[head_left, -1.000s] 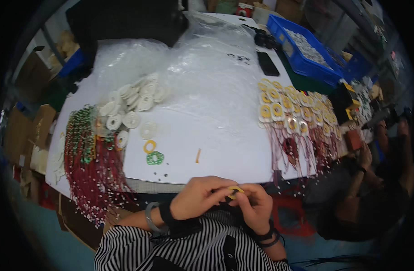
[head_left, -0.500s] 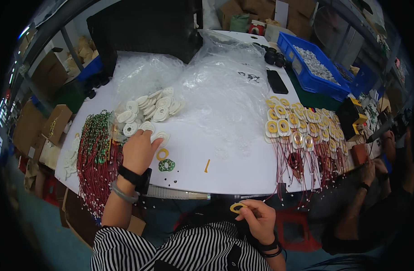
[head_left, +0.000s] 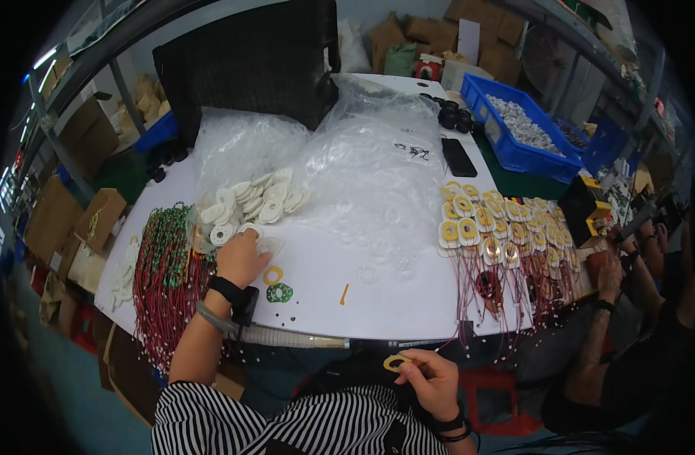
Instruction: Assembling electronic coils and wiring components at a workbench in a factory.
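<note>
My left hand (head_left: 243, 259) reaches to the near edge of a heap of white plastic oval discs (head_left: 265, 199). Its fingertips touch a white disc (head_left: 249, 227) there, with the thumb held apart from the fingers. Low in front of my body, my right hand (head_left: 435, 381) pinches a flat yellow ring (head_left: 395, 363) between thumb and fingers. On the white table, another yellow ring (head_left: 273, 274) lies just beyond a green ring-shaped circuit board (head_left: 280, 293). A thin yellow strip (head_left: 344, 294) lies to their right.
Green boards with red wires (head_left: 165, 265) hang over the left table edge. At right lie rows of white discs with yellow rings and wires (head_left: 506, 224). Clear plastic bags (head_left: 362, 174) cover the middle. A phone (head_left: 459, 158) and blue crate (head_left: 514, 136) stand farther back. Another person's arm (head_left: 601, 334) is at right.
The view has tilted slightly, so the table sits lower. My left hand stays at the heap's near edge, its thumb closer in. My right hand still holds the yellow ring, now turned flatter.
</note>
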Demonstrator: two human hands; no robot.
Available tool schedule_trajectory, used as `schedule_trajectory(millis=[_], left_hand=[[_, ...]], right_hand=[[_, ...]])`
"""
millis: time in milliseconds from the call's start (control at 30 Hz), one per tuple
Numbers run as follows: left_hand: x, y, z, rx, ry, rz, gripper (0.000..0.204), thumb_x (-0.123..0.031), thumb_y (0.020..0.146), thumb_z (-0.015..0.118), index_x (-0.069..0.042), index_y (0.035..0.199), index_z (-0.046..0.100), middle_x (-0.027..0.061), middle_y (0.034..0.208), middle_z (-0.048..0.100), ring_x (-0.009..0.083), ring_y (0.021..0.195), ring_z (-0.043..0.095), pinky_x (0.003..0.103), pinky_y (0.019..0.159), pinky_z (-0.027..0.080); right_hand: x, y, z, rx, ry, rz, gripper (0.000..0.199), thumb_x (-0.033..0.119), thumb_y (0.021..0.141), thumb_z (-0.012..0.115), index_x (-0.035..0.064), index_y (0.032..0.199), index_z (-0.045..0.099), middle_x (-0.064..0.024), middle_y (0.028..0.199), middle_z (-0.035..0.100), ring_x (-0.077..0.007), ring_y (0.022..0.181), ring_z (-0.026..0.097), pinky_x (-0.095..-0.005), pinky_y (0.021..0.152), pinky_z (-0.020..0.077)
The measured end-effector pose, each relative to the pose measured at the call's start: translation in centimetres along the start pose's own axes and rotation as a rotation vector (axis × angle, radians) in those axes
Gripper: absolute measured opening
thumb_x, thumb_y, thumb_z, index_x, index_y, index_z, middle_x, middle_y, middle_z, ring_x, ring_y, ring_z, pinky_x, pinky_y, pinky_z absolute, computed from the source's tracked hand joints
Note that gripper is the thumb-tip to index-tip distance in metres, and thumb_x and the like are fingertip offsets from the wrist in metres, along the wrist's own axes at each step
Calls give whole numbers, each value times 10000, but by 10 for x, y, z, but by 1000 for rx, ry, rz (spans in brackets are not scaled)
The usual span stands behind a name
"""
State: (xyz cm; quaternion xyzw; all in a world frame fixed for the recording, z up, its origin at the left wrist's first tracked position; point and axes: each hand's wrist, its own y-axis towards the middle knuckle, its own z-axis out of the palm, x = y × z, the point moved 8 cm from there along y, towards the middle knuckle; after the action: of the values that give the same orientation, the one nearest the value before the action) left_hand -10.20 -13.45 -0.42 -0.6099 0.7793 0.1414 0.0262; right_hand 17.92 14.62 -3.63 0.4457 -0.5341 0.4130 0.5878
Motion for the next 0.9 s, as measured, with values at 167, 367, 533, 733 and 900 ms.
schedule_trajectory(millis=[167, 367, 533, 733, 900], left_hand=[[3, 2, -3, -27, -91, 72, 399, -241, 709, 780, -42, 1021, 630, 144, 961, 638, 329, 869, 643, 406, 753, 516], [-38, -18, -43, -192, -288, 239, 210, -81, 772, 735, -27, 958, 655, 127, 940, 641, 306, 813, 643, 368, 726, 511], [-139, -71, -39, 195, -898, 414, 258, -16, 871, 669, 14, 1127, 652, 88, 895, 653, 104, 659, 630, 202, 542, 503], [-196, -120, 21, 762, -1302, 183, 270, -98, 948, 590, -29, 1204, 642, 51, 888, 665, 59, 620, 594, 176, 502, 470], [-222, -129, 38, 853, -1248, 247, 287, -156, 958, 585, -45, 1217, 638, 34, 872, 697, 47, 632, 591, 165, 499, 453]], right_hand=[[-3, -2, 1, 14, 27, 9, 201, -14, 900, 617, -61, 1095, 626, -117, 872, 685, -124, 694, 664, -219, 628, 544], [-1, -7, 1, 31, 13, 42, 205, -12, 900, 620, -62, 1099, 633, -124, 903, 686, -135, 716, 669, -223, 644, 552], [12, -7, -9, -33, 17, -37, 226, 4, 896, 631, -42, 1116, 657, -114, 887, 682, -115, 703, 667, -197, 621, 522], [22, -2, -16, -105, 1, -83, 245, 2, 893, 638, -41, 1133, 643, -105, 887, 684, -106, 692, 665, -195, 614, 510], [19, -9, -30, -201, -51, -86, 230, 27, 894, 654, -34, 1114, 631, -102, 879, 697, -100, 696, 664, -202, 615, 527]])
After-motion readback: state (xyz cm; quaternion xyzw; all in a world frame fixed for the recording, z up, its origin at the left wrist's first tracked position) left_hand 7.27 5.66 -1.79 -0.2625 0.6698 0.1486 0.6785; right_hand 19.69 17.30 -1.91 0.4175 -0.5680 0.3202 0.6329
